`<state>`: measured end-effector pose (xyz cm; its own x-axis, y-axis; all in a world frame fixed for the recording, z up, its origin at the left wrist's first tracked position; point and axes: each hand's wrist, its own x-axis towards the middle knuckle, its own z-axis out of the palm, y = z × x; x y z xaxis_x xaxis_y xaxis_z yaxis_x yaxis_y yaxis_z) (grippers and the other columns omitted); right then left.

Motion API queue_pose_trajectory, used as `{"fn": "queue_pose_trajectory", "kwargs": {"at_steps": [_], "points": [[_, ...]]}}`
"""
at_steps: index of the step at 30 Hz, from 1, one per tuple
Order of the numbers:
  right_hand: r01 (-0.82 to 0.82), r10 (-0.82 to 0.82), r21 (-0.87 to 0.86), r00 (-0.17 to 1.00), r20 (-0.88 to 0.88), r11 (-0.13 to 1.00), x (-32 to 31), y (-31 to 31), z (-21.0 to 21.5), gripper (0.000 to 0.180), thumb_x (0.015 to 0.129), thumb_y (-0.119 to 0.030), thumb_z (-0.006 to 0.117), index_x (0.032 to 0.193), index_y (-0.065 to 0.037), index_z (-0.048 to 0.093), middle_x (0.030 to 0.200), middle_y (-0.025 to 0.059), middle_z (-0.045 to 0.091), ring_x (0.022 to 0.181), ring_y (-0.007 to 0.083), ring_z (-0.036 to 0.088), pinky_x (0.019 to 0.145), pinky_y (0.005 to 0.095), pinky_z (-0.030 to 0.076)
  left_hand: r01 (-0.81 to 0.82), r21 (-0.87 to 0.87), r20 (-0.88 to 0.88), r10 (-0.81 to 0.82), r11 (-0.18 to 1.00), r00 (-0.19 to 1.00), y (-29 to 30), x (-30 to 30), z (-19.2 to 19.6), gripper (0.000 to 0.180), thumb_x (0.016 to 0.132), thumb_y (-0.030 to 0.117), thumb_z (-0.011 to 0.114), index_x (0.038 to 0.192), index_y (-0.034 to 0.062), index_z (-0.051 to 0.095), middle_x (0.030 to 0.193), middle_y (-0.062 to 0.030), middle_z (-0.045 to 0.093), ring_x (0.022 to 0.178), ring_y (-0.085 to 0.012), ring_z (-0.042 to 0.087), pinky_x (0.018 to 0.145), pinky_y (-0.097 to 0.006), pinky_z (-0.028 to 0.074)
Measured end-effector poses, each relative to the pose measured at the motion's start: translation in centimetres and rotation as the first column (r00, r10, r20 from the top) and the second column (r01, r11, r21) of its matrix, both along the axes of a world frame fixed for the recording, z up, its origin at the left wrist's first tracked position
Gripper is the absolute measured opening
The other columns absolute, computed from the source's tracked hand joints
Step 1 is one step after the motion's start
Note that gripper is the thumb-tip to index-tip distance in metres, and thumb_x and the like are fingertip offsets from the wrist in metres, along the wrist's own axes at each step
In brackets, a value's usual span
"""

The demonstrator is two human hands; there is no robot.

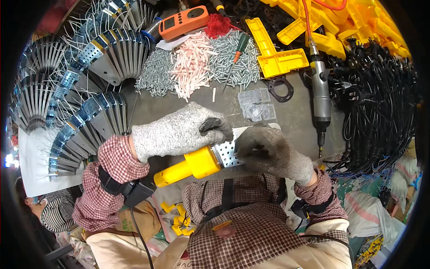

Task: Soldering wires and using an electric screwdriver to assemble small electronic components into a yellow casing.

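My left hand (181,130), in a grey knit glove, grips a yellow plastic handle piece (188,167) that lies near the table's front edge. A perforated metal plate (226,154) sticks out of the yellow piece's right end. My right hand (271,152), in a darker grey glove, pinches that plate from the right. Both hands meet just in front of my chest.
Fanned stacks of metal plates (103,54) fill the left. Piles of screws (156,74) and pink plugs (192,65) lie behind, with an orange meter (183,21), a screwdriver (238,51), yellow plastic parts (277,58), a hanging power screwdriver (321,96) and black cables (376,103).
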<state>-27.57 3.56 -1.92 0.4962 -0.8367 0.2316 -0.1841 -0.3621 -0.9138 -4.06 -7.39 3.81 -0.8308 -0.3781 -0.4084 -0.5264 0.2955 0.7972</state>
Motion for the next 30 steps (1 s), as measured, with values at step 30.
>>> {"fn": "queue_pose_trajectory", "kwargs": {"at_steps": [30], "points": [[0.014, -0.094, -0.210, 0.921, -0.377, 0.978, 2.6, 0.3, 1.8, 0.019, 0.089, -0.018, 0.070, 0.103, -0.007, 0.067, 0.097, 0.0089, 0.062, 0.098, 0.0284, 0.063, 0.086, 0.0421, 0.051, -0.050, -0.728, -0.046, 0.024, 0.684, 0.999, 6.7, 1.5, -1.9, 0.063, 0.072, 0.054, 0.084, 0.108, 0.0089, 0.060, 0.113, -0.0125, 0.060, 0.116, -0.0326, 0.057, 0.116, -0.061, 0.026]]}}
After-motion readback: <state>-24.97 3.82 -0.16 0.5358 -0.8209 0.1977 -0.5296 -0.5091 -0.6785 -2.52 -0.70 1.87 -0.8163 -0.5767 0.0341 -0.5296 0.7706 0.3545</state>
